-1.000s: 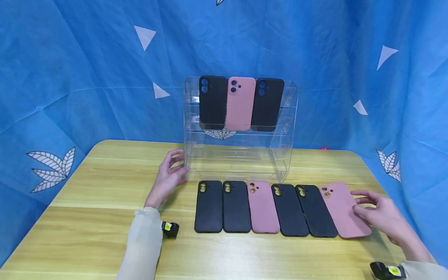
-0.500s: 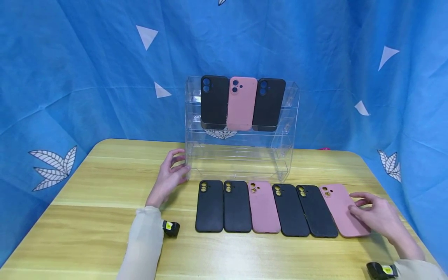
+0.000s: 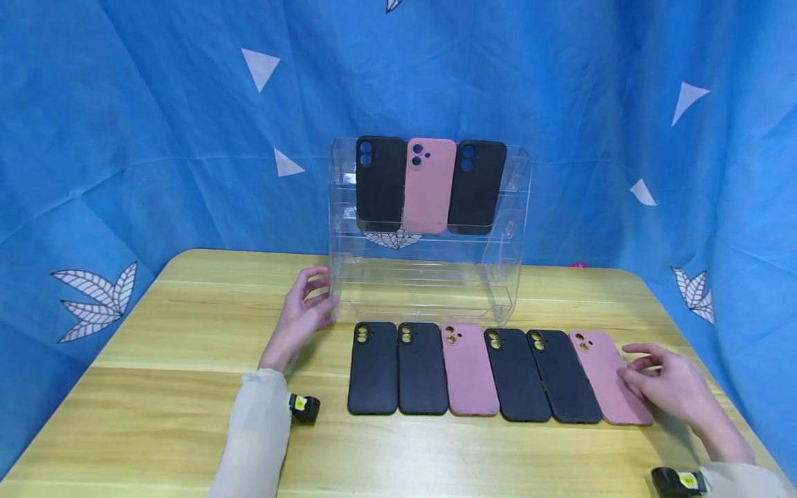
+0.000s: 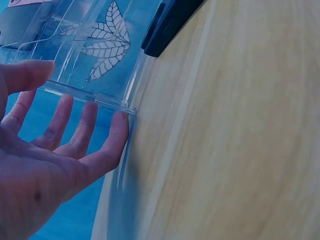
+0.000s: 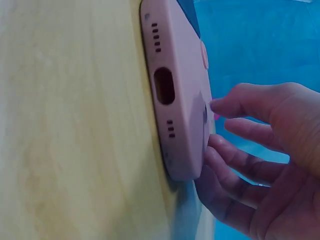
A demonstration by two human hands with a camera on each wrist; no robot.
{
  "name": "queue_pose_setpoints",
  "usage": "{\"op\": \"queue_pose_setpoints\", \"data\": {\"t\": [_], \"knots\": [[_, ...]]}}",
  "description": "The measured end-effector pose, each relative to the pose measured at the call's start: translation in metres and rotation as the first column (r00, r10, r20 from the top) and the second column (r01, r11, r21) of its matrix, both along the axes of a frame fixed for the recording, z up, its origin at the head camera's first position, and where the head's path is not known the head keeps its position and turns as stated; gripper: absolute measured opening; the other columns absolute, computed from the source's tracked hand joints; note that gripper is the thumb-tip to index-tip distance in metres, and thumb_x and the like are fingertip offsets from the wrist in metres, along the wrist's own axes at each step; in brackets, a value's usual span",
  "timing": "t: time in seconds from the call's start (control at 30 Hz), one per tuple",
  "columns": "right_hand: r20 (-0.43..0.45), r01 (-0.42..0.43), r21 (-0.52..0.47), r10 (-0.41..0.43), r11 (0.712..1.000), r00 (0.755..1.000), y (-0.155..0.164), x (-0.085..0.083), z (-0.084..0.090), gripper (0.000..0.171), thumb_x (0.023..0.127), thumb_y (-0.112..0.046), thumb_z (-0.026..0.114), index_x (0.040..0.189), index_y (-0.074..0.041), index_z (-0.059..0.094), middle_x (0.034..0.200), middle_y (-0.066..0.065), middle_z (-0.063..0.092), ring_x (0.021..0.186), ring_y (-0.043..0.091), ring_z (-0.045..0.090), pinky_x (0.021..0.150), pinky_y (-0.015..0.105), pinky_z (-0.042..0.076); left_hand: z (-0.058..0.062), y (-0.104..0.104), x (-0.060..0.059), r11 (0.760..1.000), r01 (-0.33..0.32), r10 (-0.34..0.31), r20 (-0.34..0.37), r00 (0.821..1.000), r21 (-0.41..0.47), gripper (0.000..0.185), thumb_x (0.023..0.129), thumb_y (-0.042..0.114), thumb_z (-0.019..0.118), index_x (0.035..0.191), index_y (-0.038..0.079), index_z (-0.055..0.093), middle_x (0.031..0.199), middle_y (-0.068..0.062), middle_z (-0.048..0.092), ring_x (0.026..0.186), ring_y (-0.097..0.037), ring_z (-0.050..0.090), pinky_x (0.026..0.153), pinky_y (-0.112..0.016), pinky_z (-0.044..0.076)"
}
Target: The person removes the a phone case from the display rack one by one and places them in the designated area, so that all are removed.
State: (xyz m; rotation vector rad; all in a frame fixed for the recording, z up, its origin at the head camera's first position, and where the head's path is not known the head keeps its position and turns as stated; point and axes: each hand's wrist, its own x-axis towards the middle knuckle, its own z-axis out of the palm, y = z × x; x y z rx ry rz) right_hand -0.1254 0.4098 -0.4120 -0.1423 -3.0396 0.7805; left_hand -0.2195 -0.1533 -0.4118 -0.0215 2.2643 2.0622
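I see six phone cases in a row mid-desk (image 3: 187,332). My right hand (image 3: 669,387) touches the pink case (image 3: 607,377) nearest the right edge; my left hand (image 3: 301,315) rests against the clear rack (image 3: 429,277).

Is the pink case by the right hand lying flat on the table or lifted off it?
Flat. The pink case rests on the table; the right hand touches its right edge with its fingertips.

pink case (image 3: 607,377), leaf-patterned blue backdrop (image 3: 156,138)

Right hand (image 3: 669,387) covers right edge of pink case (image 3: 607,377); fingertip contact unclear. Lower shelves of clear rack (image 3: 429,277) hard to tell apart.
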Motion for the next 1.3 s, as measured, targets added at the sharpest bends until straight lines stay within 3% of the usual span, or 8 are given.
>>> {"op": "queue_pose_setpoints", "data": {"t": [0.13,0.3,0.53,0.7,0.8,1.0,1.13,1.3], "knots": [[-0.124,0.016,-0.019,-0.019,1.0,0.992,-0.009,-0.002,-0.001,0.039,0.094,-0.02,0.071,0.124,0.004,0.065,0.099,0.021,0.075,0.07,-0.02,0.053,0.058,0.015,0.048,0.0,0.0,0.0,1.0,0.0,0.0,0.002,1.0,0.001,0.057,0.099,0.005,0.06,0.149,0.024,0.04,0.155,-0.012,0.043,0.14,-0.036,0.049,0.094,-0.047,0.059],[-0.267,0.032,-0.059,-0.047,0.998,0.963,-0.027,-0.014,0.003,0.035,0.094,-0.022,0.071,0.122,-0.001,0.069,0.102,0.02,0.076,0.074,-0.027,0.048,0.06,0.008,0.043,0.0,0.0,0.0,1.0,0.004,-0.004,-0.001,1.0,0.009,0.057,0.099,0.003,0.058,0.149,0.023,0.039,0.155,-0.012,0.043,0.14,-0.036,0.049,0.095,-0.048,0.058],[-0.363,0.044,-0.2,-0.116,0.979,0.925,-0.065,-0.032,0.013,0.035,0.098,-0.03,0.068,0.123,-0.006,0.07,0.094,-0.024,0.069,0.081,-0.028,0.052,0.064,0.005,0.049,0.0,0.0,0.001,1.0,0.002,-0.002,-0.002,1.0,0.003,0.057,0.099,0.003,0.058,0.15,0.022,0.039,0.155,-0.013,0.042,0.14,-0.037,0.05,0.096,-0.048,0.058],[-0.408,0.033,-0.294,-0.156,0.955,0.9,-0.096,-0.048,0.017,0.033,0.098,-0.029,0.068,0.123,-0.007,0.071,0.095,-0.032,0.062,0.084,-0.024,0.056,0.067,0.003,0.05,0.001,-0.001,0.0,1.0,0.004,-0.004,-0.013,1.0,-0.006,0.057,0.099,0.004,0.059,0.149,0.021,0.039,0.153,-0.014,0.044,0.138,-0.037,0.051,0.095,-0.048,0.059],[-0.432,0.024,-0.321,-0.169,0.947,0.886,-0.112,-0.059,0.021,0.032,0.098,-0.028,0.068,0.123,-0.009,0.071,0.098,-0.028,0.064,0.087,-0.022,0.057,0.071,0.001,0.048,0.001,-0.002,0.0,1.0,-0.001,0.001,-0.016,1.0,-0.008,0.057,0.099,0.004,0.06,0.149,0.021,0.041,0.153,-0.014,0.044,0.138,-0.037,0.052,0.094,-0.047,0.059],[-0.437,-0.039,-0.422,-0.165,0.906,0.884,-0.138,-0.08,0.029,0.034,0.1,-0.026,0.066,0.13,-0.01,0.068,0.113,0.001,0.07,0.091,-0.016,0.06,0.07,0.005,0.051,0.003,-0.002,0.001,1.0,-0.019,0.018,-0.031,0.999,-0.006,0.055,0.099,0.005,0.062,0.149,0.018,0.042,0.152,-0.014,0.046,0.138,-0.036,0.052,0.092,-0.048,0.06],[-0.457,-0.093,-0.481,-0.158,0.872,0.875,-0.15,-0.09,0.033,0.035,0.1,-0.022,0.066,0.132,-0.007,0.065,0.118,0.012,0.069,0.09,-0.012,0.062,0.068,0.007,0.054,0.008,-0.001,0.0,0.999,-0.039,0.04,-0.06,0.997,0.012,0.054,0.098,0.006,0.062,0.148,0.017,0.045,0.15,-0.013,0.048,0.136,-0.034,0.054,0.091,-0.043,0.061],[-0.462,-0.131,-0.54,-0.163,0.831,0.872,-0.158,-0.101,0.036,0.038,0.1,-0.02,0.067,0.134,-0.005,0.062,0.117,0.01,0.066,0.09,-0.006,0.064,0.068,0.014,0.058,0.021,0.001,-0.002,0.994,-0.093,0.1,-0.144,0.984,0.057,0.048,0.099,0.008,0.063,0.145,0.015,0.049,0.142,-0.009,0.054,0.132,-0.028,0.057,0.087,-0.03,0.061]]}}
